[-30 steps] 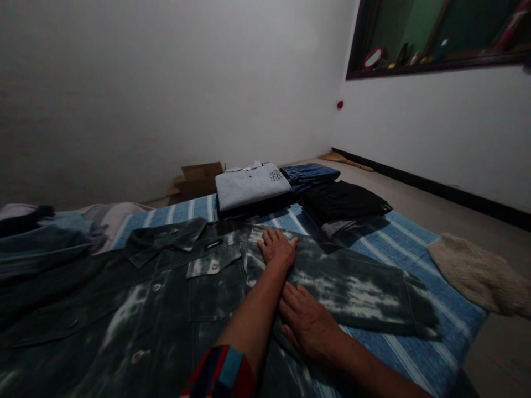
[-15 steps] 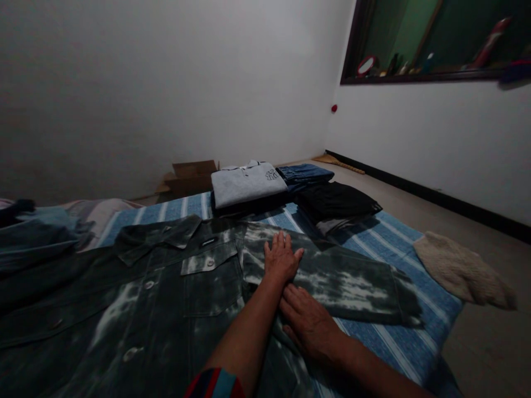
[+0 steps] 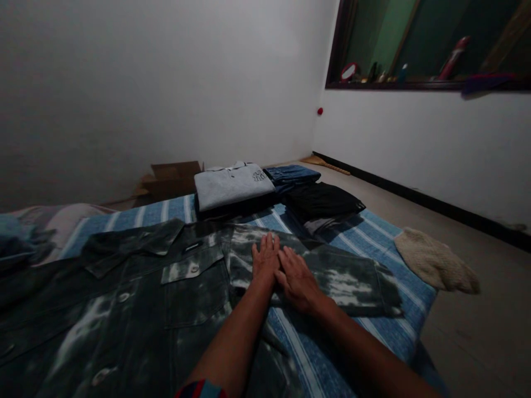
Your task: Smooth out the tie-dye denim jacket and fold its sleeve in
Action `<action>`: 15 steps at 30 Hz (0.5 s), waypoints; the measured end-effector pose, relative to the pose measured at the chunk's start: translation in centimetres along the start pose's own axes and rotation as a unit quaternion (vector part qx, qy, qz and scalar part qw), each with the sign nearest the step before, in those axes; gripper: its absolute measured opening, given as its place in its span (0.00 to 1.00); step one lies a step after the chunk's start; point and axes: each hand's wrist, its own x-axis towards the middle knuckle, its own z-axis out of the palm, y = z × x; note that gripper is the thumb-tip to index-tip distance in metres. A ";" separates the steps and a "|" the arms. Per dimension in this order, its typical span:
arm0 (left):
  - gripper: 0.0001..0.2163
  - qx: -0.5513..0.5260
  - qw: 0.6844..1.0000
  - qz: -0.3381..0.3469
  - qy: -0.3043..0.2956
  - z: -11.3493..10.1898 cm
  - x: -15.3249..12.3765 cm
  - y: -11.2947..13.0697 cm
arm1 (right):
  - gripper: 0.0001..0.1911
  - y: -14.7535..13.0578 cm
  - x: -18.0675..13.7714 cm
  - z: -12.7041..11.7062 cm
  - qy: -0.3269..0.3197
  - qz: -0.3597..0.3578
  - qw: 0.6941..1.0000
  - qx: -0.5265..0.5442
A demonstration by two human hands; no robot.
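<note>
A dark green-grey jacket (image 3: 145, 309) with pale tie-dye patches lies spread out, its collar toward the far side and its buttoned front facing up. One sleeve stretches out to the right across a blue striped cloth (image 3: 290, 337). My left hand (image 3: 265, 260) rests flat on the upper part of that sleeve, fingers stretched forward. Just to its right, my right hand (image 3: 297, 281) lies flat on the same sleeve, fingers extended and close beside the left hand. Neither hand grasps the fabric.
Beyond the jacket sit a folded light grey shirt (image 3: 232, 187), folded blue jeans (image 3: 292, 174) and folded black clothing (image 3: 326, 202). A beige knitted piece (image 3: 435, 262) hangs over the right edge. Other clothes (image 3: 16, 237) lie at left. A cardboard box (image 3: 174, 178) stands by the wall.
My right hand has moved forward from the sleeve's near edge onto the sleeve, beside my left hand. My left hand stays flat on the sleeve. The view has turned slightly right.
</note>
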 end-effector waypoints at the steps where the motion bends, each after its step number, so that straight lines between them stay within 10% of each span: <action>1: 0.26 0.000 1.000 0.003 0.002 0.0 0.0 -0.1 | 0.31 0.0 0.2 0.1 -0.024 0.023 0.999 -0.023; 15: 0.29 -0.029 0.998 -0.001 0.051 0.1 -0.3 0.2 | 0.43 0.8 -2.5 -0.7 -0.128 0.070 0.980 -0.134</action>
